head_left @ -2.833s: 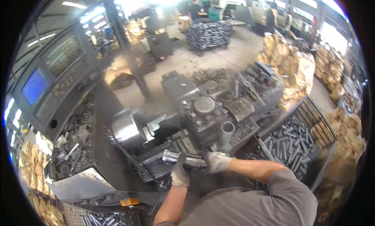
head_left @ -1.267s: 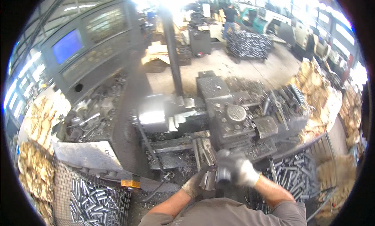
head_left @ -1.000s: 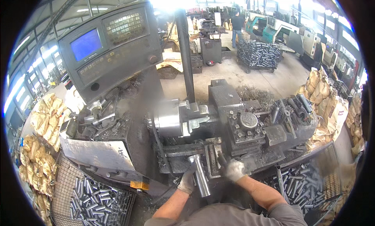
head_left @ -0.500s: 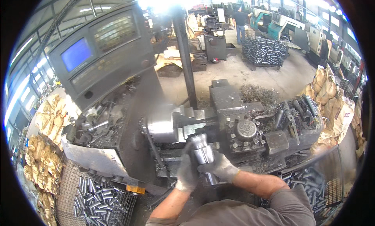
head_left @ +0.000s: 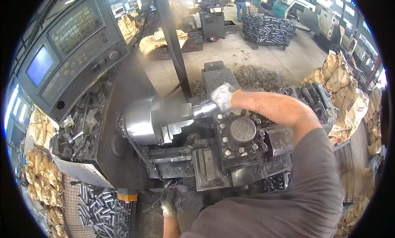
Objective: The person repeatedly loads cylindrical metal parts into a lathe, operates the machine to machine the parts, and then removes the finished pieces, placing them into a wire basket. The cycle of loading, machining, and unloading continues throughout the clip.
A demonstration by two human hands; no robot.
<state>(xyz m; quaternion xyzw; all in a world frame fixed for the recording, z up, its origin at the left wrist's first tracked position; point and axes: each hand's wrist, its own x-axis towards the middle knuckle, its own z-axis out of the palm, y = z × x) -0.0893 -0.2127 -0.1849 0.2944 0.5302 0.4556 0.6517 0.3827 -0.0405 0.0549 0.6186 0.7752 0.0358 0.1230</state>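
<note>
Closest in is the wearer's own grey-brown short-sleeved shirt, and just past it, low down, the left hand in a dirty grey-and-white glove, up by a thin dark rod at the front of the machine; can't honestly tell if those fingers are closed on anything. Off to its left there's a wire mesh basket loaded with short silver metal tubes, with an orange-yellow block just beside it. Up on the grimy dark lathe you've got a square tool post with a round embossed cap, then a big shiny round steel chuck over to the left. The right hand, in a white knit glove with a yellow cuff, is reaching over the tool post and is wrapped round a shiny silver metal cylinder. That piece lies roughly sideways, left end right at the chuck's stepped jaws, though I can't make out whether it's seated in them. Further back there's a dark upright post, then a wheeled cart heaped with metal pieces, and a person in blue jeans way behind.
</note>
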